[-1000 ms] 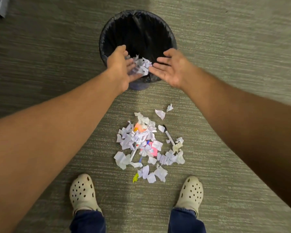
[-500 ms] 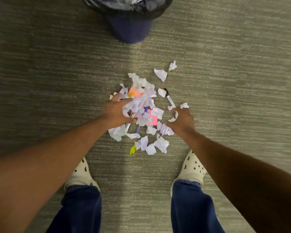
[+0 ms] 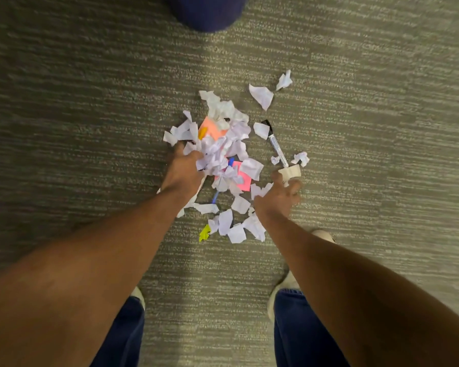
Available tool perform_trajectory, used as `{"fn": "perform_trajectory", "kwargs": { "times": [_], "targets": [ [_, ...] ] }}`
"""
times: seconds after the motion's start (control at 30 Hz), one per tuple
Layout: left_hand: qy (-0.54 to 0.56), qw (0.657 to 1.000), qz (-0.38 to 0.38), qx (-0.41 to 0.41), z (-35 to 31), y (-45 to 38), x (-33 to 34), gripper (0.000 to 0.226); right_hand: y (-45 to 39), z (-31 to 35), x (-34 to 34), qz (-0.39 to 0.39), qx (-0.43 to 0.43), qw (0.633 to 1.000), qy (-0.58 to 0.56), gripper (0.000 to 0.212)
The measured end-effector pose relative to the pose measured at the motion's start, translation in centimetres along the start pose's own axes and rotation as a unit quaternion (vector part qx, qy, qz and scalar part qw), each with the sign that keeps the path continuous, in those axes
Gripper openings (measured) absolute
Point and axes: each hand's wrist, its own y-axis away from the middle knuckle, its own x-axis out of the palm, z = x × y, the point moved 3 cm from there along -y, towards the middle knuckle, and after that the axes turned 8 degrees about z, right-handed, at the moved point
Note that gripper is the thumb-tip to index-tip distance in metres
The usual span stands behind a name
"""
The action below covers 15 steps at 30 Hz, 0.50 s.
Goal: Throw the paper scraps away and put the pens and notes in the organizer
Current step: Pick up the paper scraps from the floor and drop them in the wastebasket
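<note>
Head view puts both of my hands down in the pile of paper scraps [image 3: 223, 154] on the carpet [image 3: 90, 102], with the dark bin [image 3: 207, 11] just showing at the top edge, well apart from the heap. My left hand [image 3: 182, 172] has its fingers curled into a crumpled white wad on the left side of the pile; how firmly they close I cannot tell, since paper hides the fingertips. My right hand [image 3: 278, 200] sits at the right edge, fingers bent and pinched on a cream-coloured scrap [image 3: 290, 172], though motion blur keeps me from reading the grip exactly. A clear-barrelled pen [image 3: 276, 147] lies just beside that hand, and a blue pen [image 3: 216, 197] pokes out from under the scraps between my hands. A pink note [image 3: 243, 178] and an orange note [image 3: 210, 128] lie half buried in the heap. No organizer is in view. My worry is that a broad scoop from here could sweep a pen or a sticky note up inside the wad and carry it to the bin, because they are tangled among the white pieces. Loose, light scraps could also slip between my fingers on the way and scatter wider.
</note>
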Motion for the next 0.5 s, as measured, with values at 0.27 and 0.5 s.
{"fn": "perform_trajectory", "kwargs": {
  "times": [0.27,0.5],
  "targets": [
    [0.252,0.959,-0.034,-0.125,0.8,0.1,-2.1,0.035,0.9,-1.1,-2.2,-0.050,-0.036,0.987,-0.146,0.033],
    [0.624,0.767,0.003,-0.152,-2.4,5.9,-5.8,0.037,7.0,2.8,-7.0,0.121,0.002,0.859,-0.497,0.037]
  ]
}}
